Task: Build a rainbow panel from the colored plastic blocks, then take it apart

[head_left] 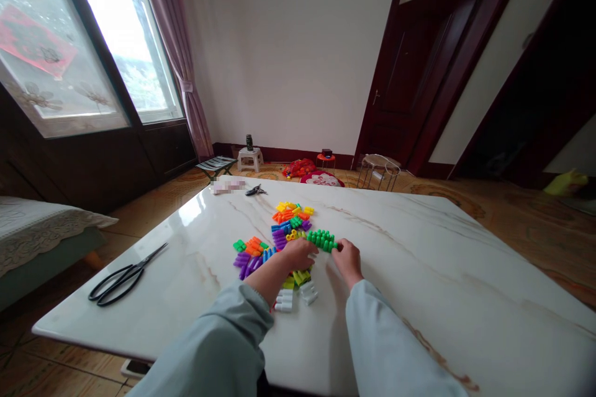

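My right hand (348, 258) pinches the right end of a row of joined bright green plastic building blocks (322, 240) with rounded bumps, just above the table. My left hand (300, 254) is by the left end of that row, over the pile, its fingers drawn together; what they hold, if anything, is hidden. Around and under it lie loose blocks: purple blocks (246, 265), orange blocks (254, 245), blue blocks (280, 226), yellow blocks (287, 206) and white blocks (284, 301). My left forearm covers part of the pile.
Black-handled scissors (128, 276) lie on the marble-patterned table (419, 273) at the left. Small pliers (256, 190) lie near its far edge beside a blurred item (227, 185). Beyond are a white stool (250, 159), a folding stool (216, 164) and a wire-legged stool (379, 166).
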{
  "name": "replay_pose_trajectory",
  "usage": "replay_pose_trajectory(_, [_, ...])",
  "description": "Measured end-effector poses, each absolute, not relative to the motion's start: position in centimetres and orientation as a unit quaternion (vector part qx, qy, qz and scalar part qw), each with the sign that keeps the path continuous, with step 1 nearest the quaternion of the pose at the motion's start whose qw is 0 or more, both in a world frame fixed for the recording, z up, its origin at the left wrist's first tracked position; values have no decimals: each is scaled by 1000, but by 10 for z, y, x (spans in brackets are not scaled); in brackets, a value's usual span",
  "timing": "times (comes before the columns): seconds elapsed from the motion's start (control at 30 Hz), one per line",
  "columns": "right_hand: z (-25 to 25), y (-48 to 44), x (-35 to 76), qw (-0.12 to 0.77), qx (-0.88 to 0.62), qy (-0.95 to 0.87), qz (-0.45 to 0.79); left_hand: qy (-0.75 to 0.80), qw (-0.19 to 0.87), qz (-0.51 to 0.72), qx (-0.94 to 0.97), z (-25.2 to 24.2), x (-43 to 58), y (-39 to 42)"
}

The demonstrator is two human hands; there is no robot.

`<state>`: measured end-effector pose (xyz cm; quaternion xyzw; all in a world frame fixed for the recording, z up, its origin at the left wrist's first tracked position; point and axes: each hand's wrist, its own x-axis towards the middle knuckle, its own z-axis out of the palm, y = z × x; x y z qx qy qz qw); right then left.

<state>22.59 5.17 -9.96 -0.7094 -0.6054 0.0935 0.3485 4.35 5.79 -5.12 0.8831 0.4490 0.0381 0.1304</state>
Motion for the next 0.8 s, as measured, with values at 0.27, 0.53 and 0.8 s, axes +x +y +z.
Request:
replay_pose_trajectory(0.27, [-105,62,226,358,-715,-597,63,454,134,38,880,-55,48,61])
replay_pose_trajectory(0.53, [-109,64,227,381,-702,-594,101,447,133,39,884,-56,44,60])
replay_pose_trajectory(0.8, [-110,55,231,377,-715,-583,73,540,102,131,825,-41,22,66])
